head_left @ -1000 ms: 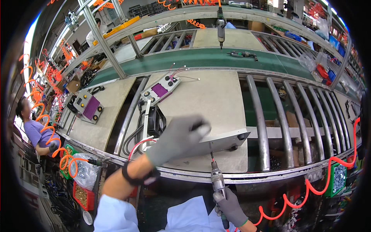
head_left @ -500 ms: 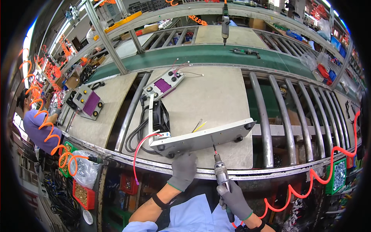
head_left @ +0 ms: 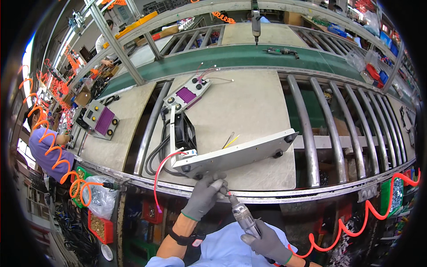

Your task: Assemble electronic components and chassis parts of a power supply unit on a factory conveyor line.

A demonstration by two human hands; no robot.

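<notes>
Presently: left hand (head_left: 205, 194), gloved, fingertips pinched at the driver bit, apparently seating a screw. Right hand (head_left: 267, 242) wrapped around pneumatic screwdriver (head_left: 242, 216), angled up toward grey metal chassis (head_left: 235, 155) lying tipped on near edge of workbench (head_left: 262, 107), underside exposed for fastening.

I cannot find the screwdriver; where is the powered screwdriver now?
In the head view, low centre: the right hand holds the powered screwdriver, its tip at the left hand, below the grey metal chassis.
</notes>
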